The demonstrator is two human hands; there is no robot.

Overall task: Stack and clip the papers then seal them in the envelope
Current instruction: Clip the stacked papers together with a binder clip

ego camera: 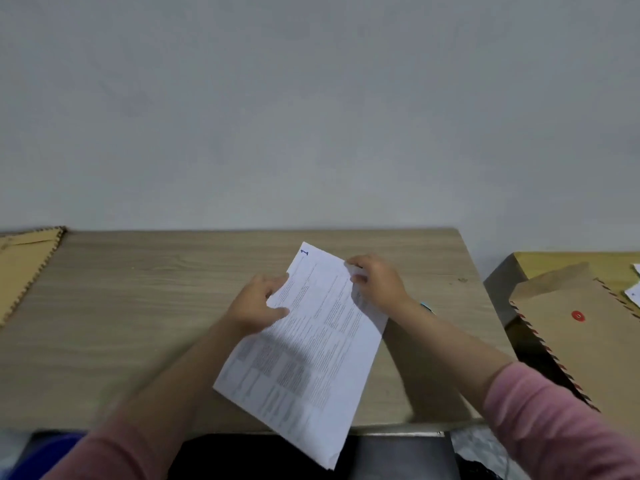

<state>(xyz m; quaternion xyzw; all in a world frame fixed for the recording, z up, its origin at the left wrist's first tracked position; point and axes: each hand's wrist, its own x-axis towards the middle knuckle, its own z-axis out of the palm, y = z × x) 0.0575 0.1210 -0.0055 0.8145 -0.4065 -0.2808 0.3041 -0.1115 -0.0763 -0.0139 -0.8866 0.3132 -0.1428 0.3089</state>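
Observation:
A stack of white printed papers (311, 348) with a blue "1" at its far corner lies tilted across the wooden table (138, 323), its near end hanging past the front edge. My left hand (259, 306) grips the stack's left edge near the top. My right hand (377, 282) pinches the right edge near the top. A small blue thing (427, 307), perhaps a clip, peeks out beside my right wrist, mostly hidden. A brown envelope (568, 327) with a red round fastener and striped border lies on the side surface at the right.
Another brown envelope (24, 265) lies at the table's far left corner. White paper scraps (635, 292) sit at the far right edge. A grey wall rises behind the table. A gap separates the table from the right-hand surface.

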